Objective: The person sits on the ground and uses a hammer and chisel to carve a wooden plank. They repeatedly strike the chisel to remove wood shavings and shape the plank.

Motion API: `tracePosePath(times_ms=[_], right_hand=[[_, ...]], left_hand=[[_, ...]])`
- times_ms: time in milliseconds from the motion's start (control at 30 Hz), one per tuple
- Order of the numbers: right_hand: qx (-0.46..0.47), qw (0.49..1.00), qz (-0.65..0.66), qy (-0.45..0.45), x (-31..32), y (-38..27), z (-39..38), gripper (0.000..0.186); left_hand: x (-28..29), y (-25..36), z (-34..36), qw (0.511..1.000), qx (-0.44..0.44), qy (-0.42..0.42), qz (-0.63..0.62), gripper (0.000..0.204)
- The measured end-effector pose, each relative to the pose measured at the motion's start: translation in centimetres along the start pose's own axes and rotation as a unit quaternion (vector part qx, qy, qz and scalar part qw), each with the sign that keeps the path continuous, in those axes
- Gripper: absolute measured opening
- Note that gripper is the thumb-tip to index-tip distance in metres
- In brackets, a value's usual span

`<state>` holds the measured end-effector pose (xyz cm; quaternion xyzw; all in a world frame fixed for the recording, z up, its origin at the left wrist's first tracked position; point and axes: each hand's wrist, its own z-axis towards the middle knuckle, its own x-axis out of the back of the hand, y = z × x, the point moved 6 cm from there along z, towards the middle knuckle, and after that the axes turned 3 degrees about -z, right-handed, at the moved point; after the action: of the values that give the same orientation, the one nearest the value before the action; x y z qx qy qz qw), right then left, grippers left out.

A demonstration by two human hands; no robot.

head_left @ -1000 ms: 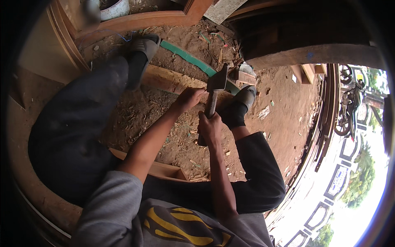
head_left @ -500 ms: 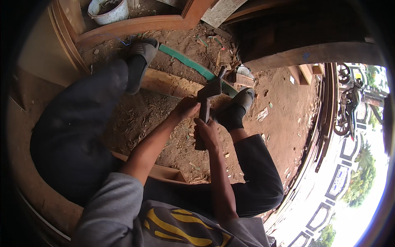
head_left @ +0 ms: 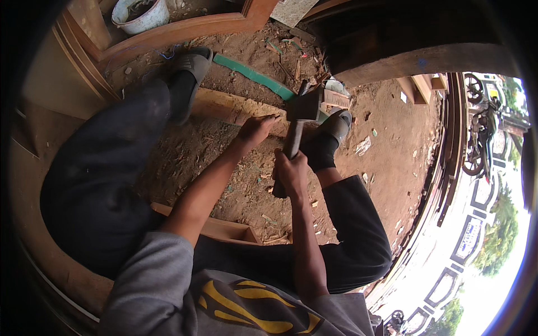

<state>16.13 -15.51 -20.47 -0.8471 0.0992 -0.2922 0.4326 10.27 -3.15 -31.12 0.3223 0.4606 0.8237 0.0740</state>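
In the head view my right hand (head_left: 290, 171) is closed around the handle of a hammer-like tool (head_left: 294, 137), whose broad dark head (head_left: 304, 105) points away from me. Just left of that head my left hand (head_left: 256, 127) has its fingers pinched together over a rough wooden beam (head_left: 224, 106) lying on the dirt; what they hold, if anything, is too small to make out. Beside the far end of the beam is a green strip (head_left: 252, 75). My sandalled left foot (head_left: 199, 64) is at the beam's left end, my right foot (head_left: 338, 127) at its right.
A wooden frame (head_left: 185, 27) stands ahead-left with a white bucket (head_left: 140, 14) behind it. A dark wooden piece (head_left: 420, 59) overhangs the upper right, near stacked timber (head_left: 448, 185). A motorbike (head_left: 479, 134) is outside at right. A wooden box (head_left: 227, 229) lies by my legs.
The tool dipped toward the left and has since risen and moved right again, still in my right hand. My left hand also dipped and came back up beside the tool's head.
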Motion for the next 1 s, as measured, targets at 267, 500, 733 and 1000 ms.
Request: tracePosePath(times_ms=[267, 500, 733, 1000], right_hand=[[0.05, 0.994, 0.094, 0.018, 1.5, -6.5, -1.6, 0.022], [-0.104, 0.993, 0.024, -0.059, -1.4, 1.6, -0.9, 0.026], [-0.141, 0.982, 0.116, -0.034, 1.2, 2.2, -2.4, 0.021], [-0.226, 0.947, 0.227, -0.016, 0.2, 6.4, -10.7, 0.02]], left_hand=[[1.2, 0.8, 0.3, 0.999, -0.03, 0.042, -0.011, 0.017], [-0.7, 0.2, -1.2, 0.997, 0.026, -0.074, 0.018, 0.017], [-2.1, 1.8, -1.9, 0.992, -0.066, -0.101, 0.048, 0.017], [-3.3, 3.8, -4.5, 0.911, -0.157, -0.324, 0.202, 0.033]])
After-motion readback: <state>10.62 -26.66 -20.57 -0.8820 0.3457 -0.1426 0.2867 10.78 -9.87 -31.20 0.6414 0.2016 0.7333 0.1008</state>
